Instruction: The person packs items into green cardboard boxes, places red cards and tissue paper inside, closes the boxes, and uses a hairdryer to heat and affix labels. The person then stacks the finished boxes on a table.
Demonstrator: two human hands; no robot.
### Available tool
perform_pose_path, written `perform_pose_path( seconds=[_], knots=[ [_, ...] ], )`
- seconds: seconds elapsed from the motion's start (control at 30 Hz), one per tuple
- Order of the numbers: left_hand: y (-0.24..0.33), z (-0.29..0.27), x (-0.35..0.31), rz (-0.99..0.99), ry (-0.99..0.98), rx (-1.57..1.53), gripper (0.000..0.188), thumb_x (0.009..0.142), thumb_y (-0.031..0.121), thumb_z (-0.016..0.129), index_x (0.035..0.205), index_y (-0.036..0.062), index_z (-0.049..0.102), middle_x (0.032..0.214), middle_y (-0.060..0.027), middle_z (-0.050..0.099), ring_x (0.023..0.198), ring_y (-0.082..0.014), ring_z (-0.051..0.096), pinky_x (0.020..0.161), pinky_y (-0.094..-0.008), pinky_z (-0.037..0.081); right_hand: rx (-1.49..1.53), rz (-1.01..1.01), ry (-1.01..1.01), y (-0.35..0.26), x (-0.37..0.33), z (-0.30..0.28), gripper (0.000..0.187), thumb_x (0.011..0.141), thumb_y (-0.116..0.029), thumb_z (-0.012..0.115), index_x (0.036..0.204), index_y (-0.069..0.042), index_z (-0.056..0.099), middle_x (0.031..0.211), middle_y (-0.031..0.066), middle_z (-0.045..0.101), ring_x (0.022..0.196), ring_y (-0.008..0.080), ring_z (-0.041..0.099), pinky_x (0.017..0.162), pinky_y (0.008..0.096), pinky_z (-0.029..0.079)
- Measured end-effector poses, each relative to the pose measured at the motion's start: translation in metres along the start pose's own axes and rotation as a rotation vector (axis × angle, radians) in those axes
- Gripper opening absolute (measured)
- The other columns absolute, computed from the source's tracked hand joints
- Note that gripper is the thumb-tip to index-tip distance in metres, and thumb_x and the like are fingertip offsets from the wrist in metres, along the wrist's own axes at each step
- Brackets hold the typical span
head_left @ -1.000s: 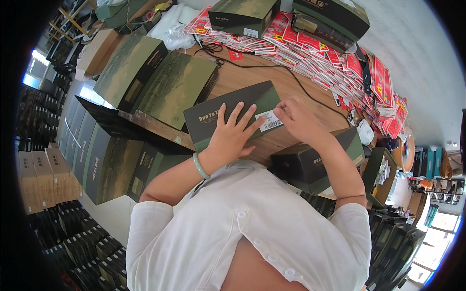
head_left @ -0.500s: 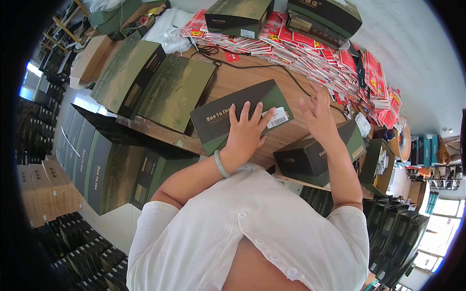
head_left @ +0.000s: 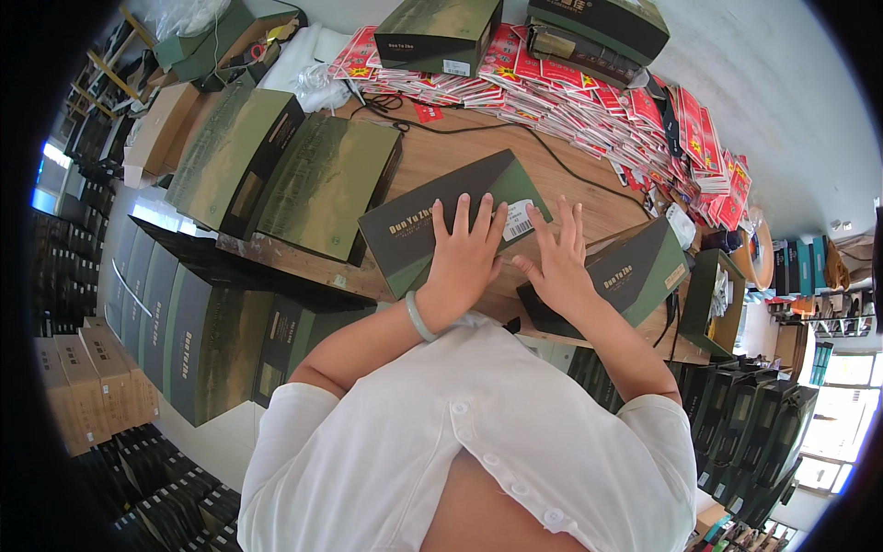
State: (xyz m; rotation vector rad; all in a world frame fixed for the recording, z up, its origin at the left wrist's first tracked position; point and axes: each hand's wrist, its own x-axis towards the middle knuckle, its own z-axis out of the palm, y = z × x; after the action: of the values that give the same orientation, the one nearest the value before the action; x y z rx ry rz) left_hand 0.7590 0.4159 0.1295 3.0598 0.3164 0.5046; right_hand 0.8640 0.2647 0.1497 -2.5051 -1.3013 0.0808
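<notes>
A dark grey and green shoe box (head_left: 395,241) stands at the middle of the wooden table, its long side toward me. My left hand (head_left: 462,253) lies with fingers spread on that side. At the box's right end is a white barcode label (head_left: 518,221). My right hand (head_left: 558,262), fingers apart and holding nothing, has its fingertips at the label's right edge; whether they press on it I cannot tell. Beneath my right forearm sits a second shoe box (head_left: 635,271) of the same colours, partly hidden by the arm.
Two green shoe boxes (head_left: 322,184) stand at the left of the table (head_left: 441,152). Red and white printed cards (head_left: 561,106) are heaped along the back, with more boxes (head_left: 440,32) on them. A black cable (head_left: 552,143) crosses the tabletop. An open box (head_left: 716,299) stands at right.
My right hand has come down and to the left, from above the right box to the label's edge. My left hand stays on the middle box. The view has shifted slightly.
</notes>
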Motion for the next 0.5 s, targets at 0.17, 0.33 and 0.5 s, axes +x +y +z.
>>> perform_pose_path(
  seconds=[0.17,0.33,0.5],
  knots=[
    [-0.001,0.002,0.006,-0.026,-0.032,-0.043,0.084,0.071,0.035,0.076,0.144,0.0181,0.038,0.139,-0.0098,0.044,0.128,-0.0348,0.041,0.104,-0.0644,0.027,-0.033,-0.02,-0.061,-0.007,0.002,0.001,0.076,0.087,-0.042,0.064,0.15,-0.021,0.027,0.153,0.0271,0.008,0.14,0.0553,0.007,0.11,0.0631,0.019],
    [0.0,0.007,0.004,-0.053,-0.007,-0.038,0.092,0.07,0.037,0.078,0.145,0.0079,0.035,0.14,-0.0105,0.041,0.129,-0.0328,0.04,0.106,-0.061,0.027,-0.083,-0.048,-0.07,-0.008,0.006,0.012,0.08,0.086,-0.045,0.064,0.152,-0.027,0.023,0.156,0.0244,0.0,0.14,0.055,0.003,0.11,0.0647,0.016],
    [-0.004,0.007,0.005,-0.092,0.04,-0.074,0.099,0.068,0.037,0.08,0.146,0.0007,0.03,0.141,-0.0182,0.037,0.129,-0.0311,0.039,0.107,-0.0564,0.029,-0.228,-0.123,0.001,-0.008,0.011,0.019,0.082,0.082,-0.059,0.061,0.151,-0.032,0.026,0.158,0.0232,0.002,0.141,0.0531,0.005,0.111,0.0656,0.014]
  ],
)
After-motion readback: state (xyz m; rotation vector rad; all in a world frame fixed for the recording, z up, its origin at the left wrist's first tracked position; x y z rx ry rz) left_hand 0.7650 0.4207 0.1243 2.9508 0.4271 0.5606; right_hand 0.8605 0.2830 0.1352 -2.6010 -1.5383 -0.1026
